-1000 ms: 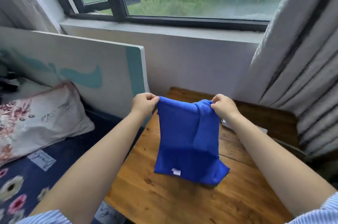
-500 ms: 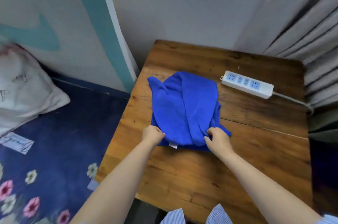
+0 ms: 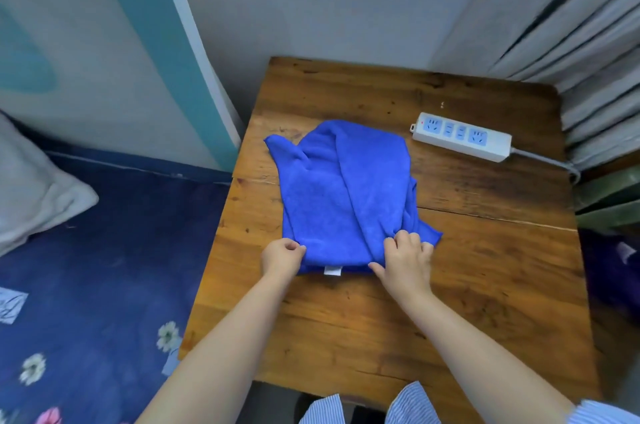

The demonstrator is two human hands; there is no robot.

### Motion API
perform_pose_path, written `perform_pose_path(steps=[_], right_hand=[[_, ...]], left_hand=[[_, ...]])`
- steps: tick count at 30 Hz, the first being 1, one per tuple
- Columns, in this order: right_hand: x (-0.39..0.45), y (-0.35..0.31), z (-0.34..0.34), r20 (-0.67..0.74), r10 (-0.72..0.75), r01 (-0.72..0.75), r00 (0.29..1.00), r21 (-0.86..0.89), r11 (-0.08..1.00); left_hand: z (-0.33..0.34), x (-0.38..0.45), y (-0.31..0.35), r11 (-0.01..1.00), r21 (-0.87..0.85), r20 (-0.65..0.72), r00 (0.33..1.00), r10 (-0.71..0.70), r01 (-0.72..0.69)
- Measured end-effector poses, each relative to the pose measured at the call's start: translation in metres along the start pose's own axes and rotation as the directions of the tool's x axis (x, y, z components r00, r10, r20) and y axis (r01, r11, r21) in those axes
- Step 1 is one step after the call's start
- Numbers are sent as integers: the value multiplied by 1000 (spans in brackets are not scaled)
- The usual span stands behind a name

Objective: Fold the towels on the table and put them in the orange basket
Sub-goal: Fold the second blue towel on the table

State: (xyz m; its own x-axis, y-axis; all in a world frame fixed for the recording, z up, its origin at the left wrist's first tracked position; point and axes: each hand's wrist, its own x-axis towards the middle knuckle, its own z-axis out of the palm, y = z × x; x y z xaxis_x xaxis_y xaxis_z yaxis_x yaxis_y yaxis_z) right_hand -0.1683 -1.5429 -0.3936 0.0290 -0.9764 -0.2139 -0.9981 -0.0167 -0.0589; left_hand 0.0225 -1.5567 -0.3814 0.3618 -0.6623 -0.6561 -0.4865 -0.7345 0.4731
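Since half a second ago the view has dipped closer and the blue towel (image 3: 346, 195) has barely shifted — it lies rumpled at the centre of the wooden bench (image 3: 467, 271). Left hand (image 3: 282, 256) grips its near left corner; right hand (image 3: 405, 259) pinches a fold at its near right edge. A power strip (image 3: 462, 140) sits at upper right.

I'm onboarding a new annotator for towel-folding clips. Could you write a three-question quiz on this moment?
1. True or false: the blue towel lies on the wooden table.
2. Which hand is nearer the towel's white tag? A. left hand B. right hand C. neither can be judged
3. Fill in: the white object beyond the towel is a power ____.

Key: 1 true; 2 A, though only slightly; 3 strip.
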Motion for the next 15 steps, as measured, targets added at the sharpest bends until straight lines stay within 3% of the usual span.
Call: perform_pose_path(steps=[4,6,7,9,10,13,15], right_hand=[[7,-4,-8,6,17,-18,1000,24,1000],[10,2,-24,-18,102,-94,995,264,960],[14,9,-31,-28,223,-190,974,426,885],[19,27,-47,139,337,-317,931,765,560],[20,36,-54,192,368,-340,910,853,396],[18,49,-65,289,426,-349,858,935,68],[12,47,-68,339,425,-364,839,931,-26]], left_hand=[[-8,-1,-6,999,-44,0,1000,27,-27],[-13,-1,-7,998,-44,-10,999,43,-43],[-17,-1,-8,998,-37,-20,999,49,-49],[-23,-1,-7,998,-28,-45,997,61,-62],[-26,-3,-4,997,-30,-50,996,72,-73],[-31,-11,10,989,-20,-56,988,145,-146],[-34,-18,18,983,-45,-79,981,175,-179]])
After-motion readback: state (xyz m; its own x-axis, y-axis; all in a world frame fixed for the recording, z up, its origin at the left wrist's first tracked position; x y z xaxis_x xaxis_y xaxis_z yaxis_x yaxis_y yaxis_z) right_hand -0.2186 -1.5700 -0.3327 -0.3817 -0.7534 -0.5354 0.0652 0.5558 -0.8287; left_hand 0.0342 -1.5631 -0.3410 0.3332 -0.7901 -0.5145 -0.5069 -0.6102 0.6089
